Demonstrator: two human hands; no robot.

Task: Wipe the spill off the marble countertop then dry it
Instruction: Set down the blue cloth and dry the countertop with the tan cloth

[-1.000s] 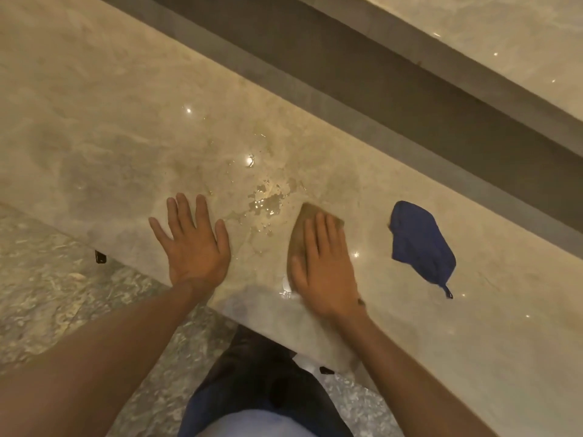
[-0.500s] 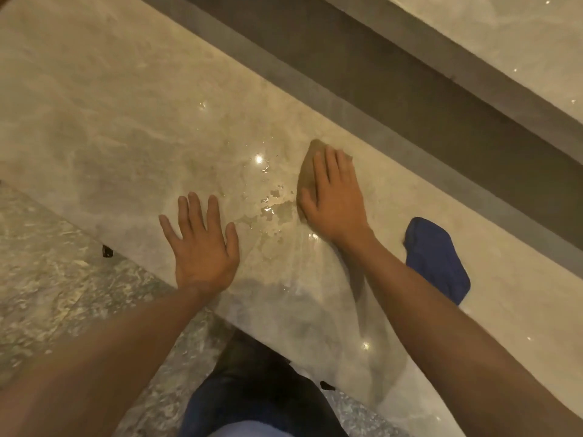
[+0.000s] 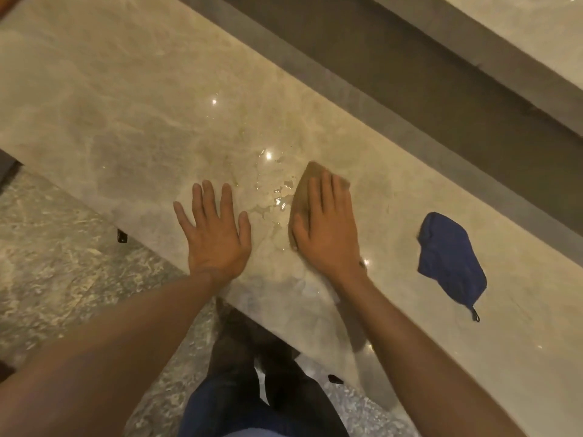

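Note:
A beige marble countertop [image 3: 126, 115] runs diagonally across the view. A patch of spilled water [image 3: 274, 187] glistens near its front edge. My right hand [image 3: 328, 228] lies flat on a tan cloth [image 3: 303, 187] and presses it onto the marble at the right edge of the spill. The hand covers most of the cloth. My left hand [image 3: 214, 234] rests palm down on the marble left of the spill, fingers spread, holding nothing. A crumpled blue cloth [image 3: 448, 257] with a small loop lies on the countertop to the right, apart from both hands.
A dark recessed channel [image 3: 410, 99] runs behind the countertop, with a second marble surface [image 3: 536, 29] beyond it. In front lie the speckled stone floor [image 3: 53, 263] and my legs in dark trousers [image 3: 252, 389].
My right hand slid the tan cloth away across the spill, then pulled it back toward me to the spill's right edge. The left hand stayed flat in place.

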